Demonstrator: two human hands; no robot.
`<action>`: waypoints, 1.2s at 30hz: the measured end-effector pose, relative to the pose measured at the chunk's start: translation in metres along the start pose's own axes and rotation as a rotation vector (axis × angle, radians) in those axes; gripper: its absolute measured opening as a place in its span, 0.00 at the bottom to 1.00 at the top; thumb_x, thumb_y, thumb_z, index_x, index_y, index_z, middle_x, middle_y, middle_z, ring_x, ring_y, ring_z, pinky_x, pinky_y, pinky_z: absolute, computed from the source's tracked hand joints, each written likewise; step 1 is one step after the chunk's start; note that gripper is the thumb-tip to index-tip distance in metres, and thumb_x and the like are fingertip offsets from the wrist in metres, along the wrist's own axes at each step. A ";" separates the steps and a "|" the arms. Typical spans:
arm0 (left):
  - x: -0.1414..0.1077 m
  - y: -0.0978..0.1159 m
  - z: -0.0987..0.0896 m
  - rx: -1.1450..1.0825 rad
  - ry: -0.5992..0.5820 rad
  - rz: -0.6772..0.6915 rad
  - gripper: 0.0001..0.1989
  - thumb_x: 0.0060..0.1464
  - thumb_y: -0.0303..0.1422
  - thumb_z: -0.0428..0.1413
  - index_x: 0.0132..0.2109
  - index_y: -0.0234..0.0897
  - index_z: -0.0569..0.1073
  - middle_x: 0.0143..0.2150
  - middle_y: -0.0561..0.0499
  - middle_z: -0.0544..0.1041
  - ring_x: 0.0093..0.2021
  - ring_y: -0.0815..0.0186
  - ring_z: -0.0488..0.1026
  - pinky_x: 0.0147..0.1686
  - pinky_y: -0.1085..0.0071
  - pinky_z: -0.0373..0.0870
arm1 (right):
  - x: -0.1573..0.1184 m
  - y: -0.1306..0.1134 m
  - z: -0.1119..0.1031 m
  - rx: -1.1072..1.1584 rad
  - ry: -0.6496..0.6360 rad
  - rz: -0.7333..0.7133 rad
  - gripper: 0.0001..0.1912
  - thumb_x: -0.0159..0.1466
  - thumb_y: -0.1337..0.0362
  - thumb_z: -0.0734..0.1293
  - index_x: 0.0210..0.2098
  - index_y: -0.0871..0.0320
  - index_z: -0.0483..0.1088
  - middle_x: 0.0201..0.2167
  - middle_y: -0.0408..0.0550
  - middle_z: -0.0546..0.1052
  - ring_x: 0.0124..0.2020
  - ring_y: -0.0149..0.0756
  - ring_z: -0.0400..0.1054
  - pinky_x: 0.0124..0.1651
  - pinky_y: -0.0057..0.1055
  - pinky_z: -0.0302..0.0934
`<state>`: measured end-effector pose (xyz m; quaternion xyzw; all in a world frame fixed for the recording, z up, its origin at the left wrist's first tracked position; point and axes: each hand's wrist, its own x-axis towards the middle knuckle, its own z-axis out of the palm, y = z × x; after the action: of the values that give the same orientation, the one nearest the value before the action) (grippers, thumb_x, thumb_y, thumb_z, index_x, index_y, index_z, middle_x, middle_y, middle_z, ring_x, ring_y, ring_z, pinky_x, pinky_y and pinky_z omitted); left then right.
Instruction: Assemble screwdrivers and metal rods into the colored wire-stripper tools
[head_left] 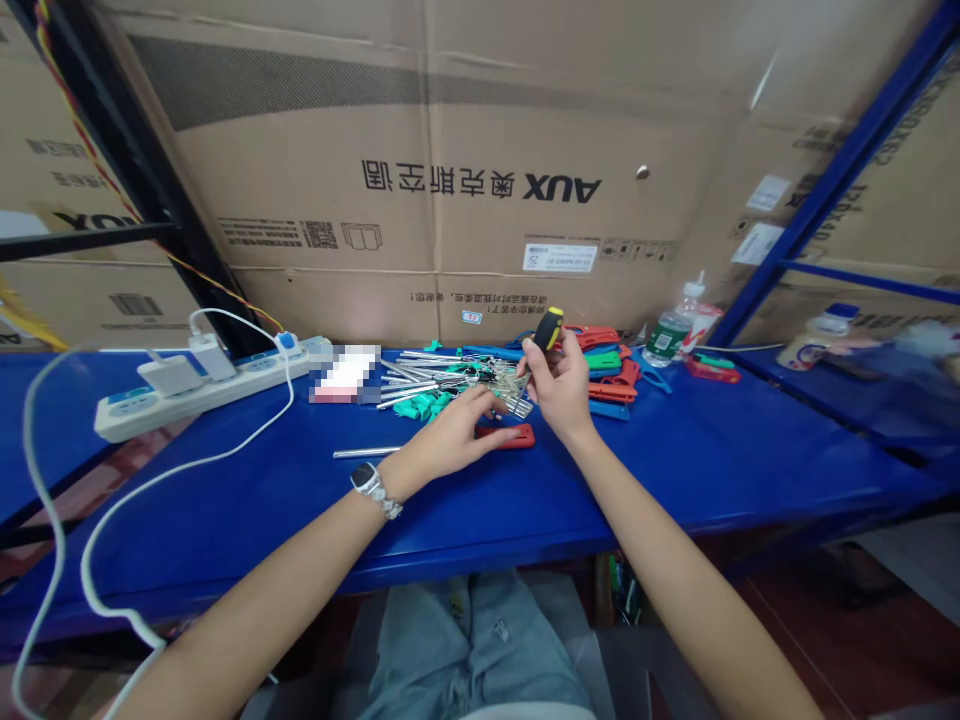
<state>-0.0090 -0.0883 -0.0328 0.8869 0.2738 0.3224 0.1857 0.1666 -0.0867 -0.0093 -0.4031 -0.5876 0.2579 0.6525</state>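
My right hand [559, 388] is closed around a screwdriver [550, 326] with a black and yellow handle, held tilted over the pile. To its left, my left hand [459, 432] reaches over small metal parts [517, 402], thumb apart from the curled fingers. Whether the fingertips touch a part is not clear. Under that thumb lies a red plastic handle [523, 436], partly covered by the hand. A metal rod [366, 453] lies beside my left wrist. Behind the hands are a heap of metal rods [409, 378] and green plastic pieces [420, 405].
Red, green and blue plastic handles [611, 362] are piled right of my right hand. A bottle [667, 330] stands behind them. A white power strip [217, 385] with cables lies on the blue table [300, 500] at left. Cardboard [465, 120] rises behind.
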 end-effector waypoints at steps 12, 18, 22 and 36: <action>-0.006 -0.007 -0.020 0.234 -0.233 0.008 0.09 0.65 0.37 0.57 0.45 0.36 0.78 0.42 0.45 0.79 0.42 0.58 0.77 0.43 0.64 0.72 | -0.012 0.012 0.010 -0.065 -0.059 0.025 0.26 0.60 0.43 0.73 0.44 0.49 0.58 0.23 0.37 0.70 0.18 0.33 0.62 0.21 0.32 0.56; -0.011 -0.023 -0.040 0.165 -0.275 -0.108 0.08 0.59 0.38 0.61 0.40 0.38 0.81 0.36 0.47 0.82 0.33 0.61 0.76 0.33 0.68 0.67 | -0.017 0.010 0.015 -0.033 -0.126 0.037 0.25 0.60 0.44 0.73 0.43 0.49 0.58 0.26 0.38 0.72 0.17 0.32 0.64 0.20 0.32 0.59; -0.012 -0.029 -0.037 0.105 -0.230 -0.099 0.10 0.58 0.40 0.62 0.38 0.39 0.81 0.34 0.47 0.81 0.30 0.63 0.74 0.31 0.69 0.64 | -0.019 0.010 0.019 -0.006 -0.154 0.044 0.26 0.60 0.43 0.73 0.44 0.49 0.58 0.26 0.39 0.73 0.17 0.33 0.65 0.19 0.33 0.62; -0.009 -0.020 -0.041 0.115 -0.308 -0.150 0.10 0.59 0.39 0.61 0.38 0.36 0.81 0.34 0.47 0.81 0.31 0.63 0.73 0.31 0.69 0.63 | -0.015 0.009 0.019 0.099 -0.292 0.133 0.26 0.49 0.47 0.80 0.27 0.53 0.63 0.18 0.38 0.72 0.18 0.35 0.68 0.22 0.35 0.68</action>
<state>-0.0499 -0.0715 -0.0178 0.9120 0.3255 0.1518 0.1981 0.1466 -0.0899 -0.0251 -0.3666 -0.6347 0.3854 0.5605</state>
